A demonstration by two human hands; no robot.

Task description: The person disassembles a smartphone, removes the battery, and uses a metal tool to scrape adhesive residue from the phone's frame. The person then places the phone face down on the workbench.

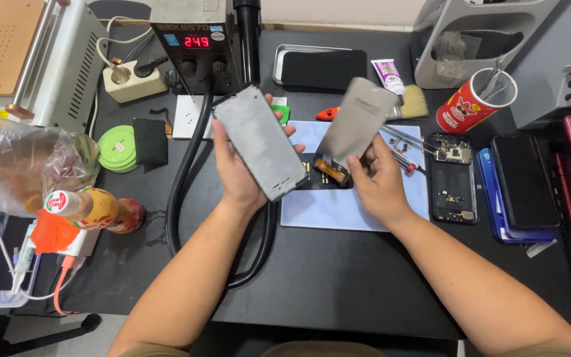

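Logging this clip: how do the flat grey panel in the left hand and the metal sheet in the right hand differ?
The grey panel is thicker, with a rim; the metal sheet is thin and blurred. The left hand grips the panel from behind; the right hand pinches the sheet's lower edge. Both are grey rectangles held above the mat.

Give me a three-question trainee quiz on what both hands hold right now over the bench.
1. True or false: the left hand holds a grey phone frame.
2. The right hand holds: A) a brush B) a thin grey panel C) tweezers.
3. Which colour is the mat under the hands?

Key: 1 true; 2 B; 3 pale blue.
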